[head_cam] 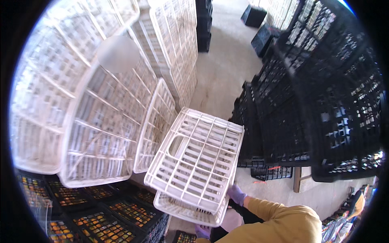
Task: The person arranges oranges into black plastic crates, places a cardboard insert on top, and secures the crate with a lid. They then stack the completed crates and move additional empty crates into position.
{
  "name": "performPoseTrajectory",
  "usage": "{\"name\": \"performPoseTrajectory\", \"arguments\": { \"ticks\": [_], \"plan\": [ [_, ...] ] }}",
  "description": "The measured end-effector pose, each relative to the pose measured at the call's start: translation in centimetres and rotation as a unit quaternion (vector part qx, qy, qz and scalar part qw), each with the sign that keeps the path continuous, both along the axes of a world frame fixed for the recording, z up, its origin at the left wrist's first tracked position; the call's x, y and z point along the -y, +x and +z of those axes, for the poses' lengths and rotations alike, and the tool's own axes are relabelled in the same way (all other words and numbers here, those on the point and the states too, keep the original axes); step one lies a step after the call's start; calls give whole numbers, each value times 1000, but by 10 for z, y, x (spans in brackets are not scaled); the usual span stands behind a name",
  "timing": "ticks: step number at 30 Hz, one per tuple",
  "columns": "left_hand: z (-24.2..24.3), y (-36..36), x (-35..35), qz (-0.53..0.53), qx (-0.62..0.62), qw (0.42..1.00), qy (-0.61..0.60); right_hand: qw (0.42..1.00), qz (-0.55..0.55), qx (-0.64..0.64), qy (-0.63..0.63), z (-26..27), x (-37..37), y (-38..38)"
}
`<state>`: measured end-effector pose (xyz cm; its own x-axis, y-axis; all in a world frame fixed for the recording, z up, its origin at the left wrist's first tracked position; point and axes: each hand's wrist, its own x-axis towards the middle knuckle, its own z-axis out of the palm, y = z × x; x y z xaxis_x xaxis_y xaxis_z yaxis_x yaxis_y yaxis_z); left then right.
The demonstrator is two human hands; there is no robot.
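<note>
In front of my body is a white plastic crate [206,152], tilted, with a slatted, ribbed face and an oval handle opening. Below it, a second white plastic crate [182,209] is nested or stacked against it. My right hand [238,195], in a purple glove, grips the edge of the crates on the right side. At the bottom, my left hand [202,231], also gloved in purple, is by the lower crate's edge. Its fingers are partly hidden, so whether it grips the crate is unclear.
Tall stacks of white crates [103,121] rise on the left, and black plastic crates [285,121] on the right. Black crates of orange fruit [103,226] sit at lower left. Concrete floor [225,60] runs between the stacks, with more black crates [254,15] farther off.
</note>
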<state>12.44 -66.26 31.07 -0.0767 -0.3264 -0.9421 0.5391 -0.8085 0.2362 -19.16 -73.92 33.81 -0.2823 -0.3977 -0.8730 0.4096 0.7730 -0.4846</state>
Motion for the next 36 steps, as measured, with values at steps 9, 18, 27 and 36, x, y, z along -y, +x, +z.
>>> {"name": "performPoseTrajectory", "arguments": {
  "ticks": [9, 18, 27, 36],
  "plan": [
    [104, -64, 43, -103, -93, 982, -126, 958, 147, -116, -216, 183, 2, -40],
    [281, -117, 65, -203, -189, 888, -366, 881, 174, -148, -413, 472, -20, -88],
    [447, -124, 79, -158, -242, 719, -632, 496, 402, -545, -543, 705, -89, -106],
    [599, -128, 120, -52, 152, 404, -901, 645, 270, -547, -460, 891, -102, -77]
  ]
}}
